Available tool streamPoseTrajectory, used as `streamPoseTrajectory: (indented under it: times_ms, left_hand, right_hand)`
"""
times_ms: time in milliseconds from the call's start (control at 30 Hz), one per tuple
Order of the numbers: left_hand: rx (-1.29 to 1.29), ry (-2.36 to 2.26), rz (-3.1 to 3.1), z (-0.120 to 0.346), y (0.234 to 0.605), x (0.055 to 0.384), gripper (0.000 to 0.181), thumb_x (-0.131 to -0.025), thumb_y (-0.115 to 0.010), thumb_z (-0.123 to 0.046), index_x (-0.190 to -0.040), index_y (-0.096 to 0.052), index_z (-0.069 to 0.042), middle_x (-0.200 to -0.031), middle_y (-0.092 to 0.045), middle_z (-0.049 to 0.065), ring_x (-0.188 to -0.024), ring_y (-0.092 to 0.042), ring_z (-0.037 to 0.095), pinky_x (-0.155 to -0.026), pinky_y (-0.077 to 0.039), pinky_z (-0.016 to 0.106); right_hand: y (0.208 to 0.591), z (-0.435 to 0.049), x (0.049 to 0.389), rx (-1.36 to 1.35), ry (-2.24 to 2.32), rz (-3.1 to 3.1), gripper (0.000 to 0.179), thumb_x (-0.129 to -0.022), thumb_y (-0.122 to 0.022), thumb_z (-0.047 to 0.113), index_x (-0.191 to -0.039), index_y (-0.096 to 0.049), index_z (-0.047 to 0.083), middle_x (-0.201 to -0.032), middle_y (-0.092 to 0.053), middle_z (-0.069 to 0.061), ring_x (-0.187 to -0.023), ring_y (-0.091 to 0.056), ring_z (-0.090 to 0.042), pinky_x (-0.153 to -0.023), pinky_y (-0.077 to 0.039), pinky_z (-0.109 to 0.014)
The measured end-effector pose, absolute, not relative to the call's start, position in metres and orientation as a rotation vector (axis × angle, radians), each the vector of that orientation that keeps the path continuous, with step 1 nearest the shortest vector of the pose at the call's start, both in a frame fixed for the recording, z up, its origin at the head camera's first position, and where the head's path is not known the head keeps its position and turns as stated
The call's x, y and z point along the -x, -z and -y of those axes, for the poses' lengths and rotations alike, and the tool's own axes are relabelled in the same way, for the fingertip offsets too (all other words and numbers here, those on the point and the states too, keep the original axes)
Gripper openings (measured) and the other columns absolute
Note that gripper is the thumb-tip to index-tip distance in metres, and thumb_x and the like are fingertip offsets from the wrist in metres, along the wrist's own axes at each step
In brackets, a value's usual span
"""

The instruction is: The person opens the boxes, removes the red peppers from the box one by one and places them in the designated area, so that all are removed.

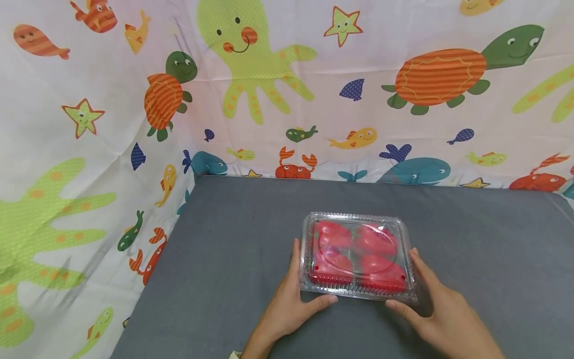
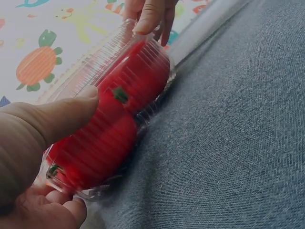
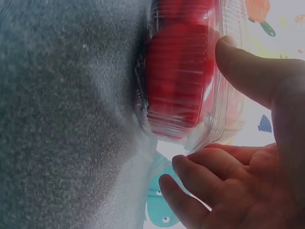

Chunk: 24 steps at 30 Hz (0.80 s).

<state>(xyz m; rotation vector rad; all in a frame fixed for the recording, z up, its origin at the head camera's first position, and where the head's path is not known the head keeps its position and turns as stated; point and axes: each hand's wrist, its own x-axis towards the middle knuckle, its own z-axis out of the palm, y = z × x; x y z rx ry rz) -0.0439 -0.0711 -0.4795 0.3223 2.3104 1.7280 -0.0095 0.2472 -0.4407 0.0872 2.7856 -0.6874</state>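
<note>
A clear plastic clamshell container sits low over the grey tabletop, its lid closed. Several red, tomato-like fruits lie inside; the left wrist view shows green stems on them. My left hand holds the container's left end, with the thumb along its near wall and the fingers round the end. At the opposite end my right hand grips the near right corner, its thumb against the near wall and its fingers bent around the short side.
Grey cloth covers the table. A white curtain printed with sea animals hangs along the table's back edge and left side.
</note>
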Motion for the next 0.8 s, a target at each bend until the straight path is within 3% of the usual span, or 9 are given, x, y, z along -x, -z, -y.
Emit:
streamPoseTrajectory:
  times_ms: [300, 633, 800]
  left_hand:
    - [-0.346, -1.840, -2.165, 0.0724, 0.4814, 0.0456, 0.127, -0.086, -0.090, -0.029, -0.167, 0.006, -0.045, -0.172, -0.024, -0.017, -0.154, -0.031, 0.007, -0.128, -0.023, 0.055]
    - [-0.335, -1.841, -2.156, 0.0736, 0.4807, 0.0451, 0.125, -0.086, -0.090, -0.031, -0.167, 0.003, -0.046, -0.175, -0.009, -0.016, -0.160, -0.018, 0.013, -0.128, -0.020, 0.056]
    - [-0.329, -1.831, -2.165, 0.0746, 0.4795, 0.0461, 0.123, -0.086, -0.090, -0.032, -0.167, 0.002, -0.046, -0.175, -0.008, -0.016, -0.160, -0.019, 0.014, -0.128, -0.021, 0.055]
  right_hand:
    - [0.4409, -0.2530, 0.0081, -0.052, 0.759, -2.830, 0.129, -0.076, -0.073, 0.082, -0.170, -0.019, 0.012, -0.151, -0.047, -0.039, -0.120, -0.060, -0.057, -0.083, -0.058, -0.069]
    - [0.4419, -0.2555, 0.0061, -0.017, 0.796, -2.846, 0.124, -0.077, -0.076, 0.078, -0.168, -0.026, 0.009, -0.149, -0.051, -0.035, -0.123, -0.060, -0.057, -0.086, -0.057, -0.069]
    - [0.4423, -0.2563, 0.0079, 0.015, 0.694, -2.866, 0.124, -0.079, -0.073, 0.080, -0.167, -0.028, 0.007, -0.143, -0.057, -0.036, -0.107, -0.068, -0.049, -0.082, -0.060, -0.066]
